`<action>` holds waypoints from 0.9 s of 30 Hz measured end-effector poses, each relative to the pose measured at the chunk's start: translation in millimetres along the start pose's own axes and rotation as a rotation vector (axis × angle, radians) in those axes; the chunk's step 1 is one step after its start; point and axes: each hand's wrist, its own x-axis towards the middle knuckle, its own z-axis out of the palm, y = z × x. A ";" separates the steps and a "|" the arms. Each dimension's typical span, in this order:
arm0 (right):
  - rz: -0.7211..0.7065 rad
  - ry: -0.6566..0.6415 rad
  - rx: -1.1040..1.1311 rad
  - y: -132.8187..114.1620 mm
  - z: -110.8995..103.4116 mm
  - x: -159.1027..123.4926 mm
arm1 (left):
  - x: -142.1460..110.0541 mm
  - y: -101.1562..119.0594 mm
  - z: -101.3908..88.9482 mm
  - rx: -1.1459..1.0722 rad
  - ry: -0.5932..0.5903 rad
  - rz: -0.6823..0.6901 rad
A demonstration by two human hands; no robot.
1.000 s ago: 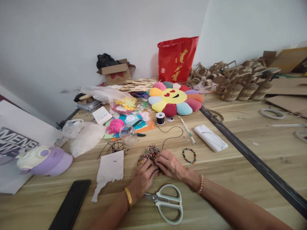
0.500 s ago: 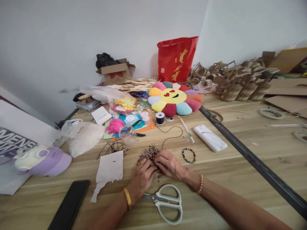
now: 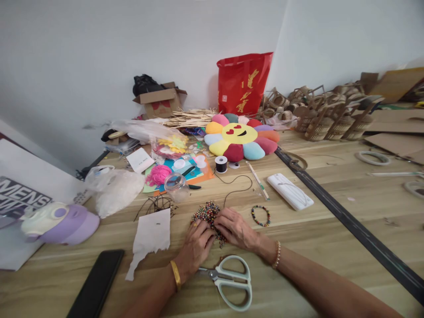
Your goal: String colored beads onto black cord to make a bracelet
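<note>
A heap of small multicoloured beads (image 3: 208, 211) lies on the wooden table, with both hands at its near edge. My left hand (image 3: 196, 245), wearing a yellow bangle, has its fingers bent down among the beads; what its fingertips pinch is hidden. My right hand (image 3: 236, 227) is closed at the heap's right side, thumb and fingers together. A black cord (image 3: 236, 191) runs from a spool (image 3: 221, 164) and disappears at the right fingers. Scissors with pale handles (image 3: 235, 282) lie just below the hands. Right of them rests a finished-looking bead bracelet (image 3: 261, 215).
A torn white paper (image 3: 151, 234) and a black phone (image 3: 96, 282) lie to the left. A white power bank (image 3: 290, 191) is at the right. Behind are a clear jar (image 3: 176, 186), pink yarn (image 3: 159, 175), a flower cushion (image 3: 240, 137) and small woven baskets (image 3: 319, 126).
My left hand has shifted very slightly, and a few beads near the fingertips lie differently. My right hand stays nearly in place.
</note>
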 end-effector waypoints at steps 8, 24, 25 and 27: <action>-0.001 -0.034 0.007 -0.4 -1.4 -1.2 | 7.4 -7.8 -4.2 -0.391 0.154 -0.215; -0.021 -0.042 0.006 -3.4 -3.9 2.3 | 7.6 -13.8 -6.0 -0.677 0.187 -0.353; -0.018 -0.044 0.004 -3.4 -3.8 2.3 | 7.2 -14.6 -5.3 -0.685 0.191 -0.355; -0.013 -0.048 0.003 -3.7 -3.8 2.2 | 5.9 -16.2 -3.7 -0.712 0.190 -0.384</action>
